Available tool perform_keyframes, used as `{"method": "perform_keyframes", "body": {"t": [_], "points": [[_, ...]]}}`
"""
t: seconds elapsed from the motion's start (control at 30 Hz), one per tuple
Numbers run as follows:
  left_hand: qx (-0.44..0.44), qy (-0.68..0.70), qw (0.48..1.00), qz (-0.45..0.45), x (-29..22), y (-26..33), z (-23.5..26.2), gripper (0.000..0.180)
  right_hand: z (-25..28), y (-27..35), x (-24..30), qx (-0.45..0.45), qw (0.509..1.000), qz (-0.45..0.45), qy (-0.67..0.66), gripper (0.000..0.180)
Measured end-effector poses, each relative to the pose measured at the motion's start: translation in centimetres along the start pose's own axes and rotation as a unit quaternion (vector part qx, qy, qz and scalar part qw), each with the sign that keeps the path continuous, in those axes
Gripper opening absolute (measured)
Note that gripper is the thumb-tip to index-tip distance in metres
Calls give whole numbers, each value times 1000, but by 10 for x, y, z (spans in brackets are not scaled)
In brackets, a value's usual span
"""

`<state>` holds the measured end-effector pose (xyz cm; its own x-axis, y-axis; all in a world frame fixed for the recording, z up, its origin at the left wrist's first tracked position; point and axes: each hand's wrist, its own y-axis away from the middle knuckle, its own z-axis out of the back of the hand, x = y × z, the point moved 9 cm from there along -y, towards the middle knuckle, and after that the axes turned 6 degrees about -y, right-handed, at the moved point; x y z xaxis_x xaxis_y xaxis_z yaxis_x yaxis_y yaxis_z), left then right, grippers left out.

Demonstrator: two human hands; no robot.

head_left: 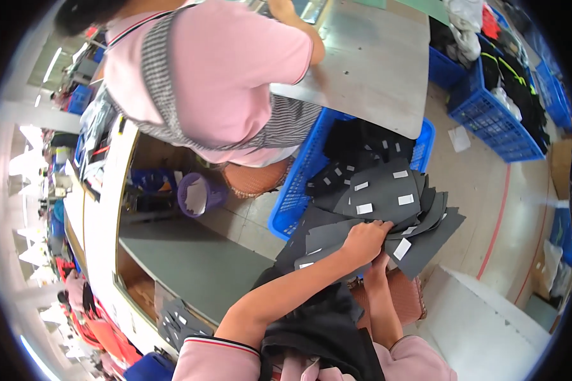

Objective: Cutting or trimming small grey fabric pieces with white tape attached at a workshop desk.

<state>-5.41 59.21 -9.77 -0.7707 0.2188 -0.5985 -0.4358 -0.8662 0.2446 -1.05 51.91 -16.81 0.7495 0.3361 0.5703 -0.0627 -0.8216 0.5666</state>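
A fanned bundle of dark grey cut fabric pieces [382, 184] with small white labels spreads in front of me, over the near part of a blue plastic basket [290, 193]. My left hand [364, 242] is closed on the bundle's near edge, fingers bent together. Just below it, my right hand [377, 264] grips the same pieces from underneath; most of its fingers are hidden by the fabric and the left hand. Several more dark labelled pieces [337, 174] lie inside the basket. Black cloth [311, 317] covers my lap.
A co-worker in a pink shirt [216, 76] sits ahead at a metal-topped table [375, 70]. Beside that person are a purple bin [219, 195] and a stool [254, 178]. Blue crates [499, 130] of garments stand right. A white panel [476, 311] rises at near right.
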Motion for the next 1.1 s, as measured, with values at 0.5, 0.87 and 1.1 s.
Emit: {"method": "perform_keyframes", "body": {"t": [0.5,0.87,1.1], "points": [[-123,-29,983,134,-9,110,84,41,-78,53,-42,287,946,-142,-50,48],[-370,-57,869,324,1,340,179,40,-183,193,-130,522,797,-302,17,43],[-500,-205,662,520,-81,528,198,35,-195,317,-203,645,626,-423,112,41]]}}
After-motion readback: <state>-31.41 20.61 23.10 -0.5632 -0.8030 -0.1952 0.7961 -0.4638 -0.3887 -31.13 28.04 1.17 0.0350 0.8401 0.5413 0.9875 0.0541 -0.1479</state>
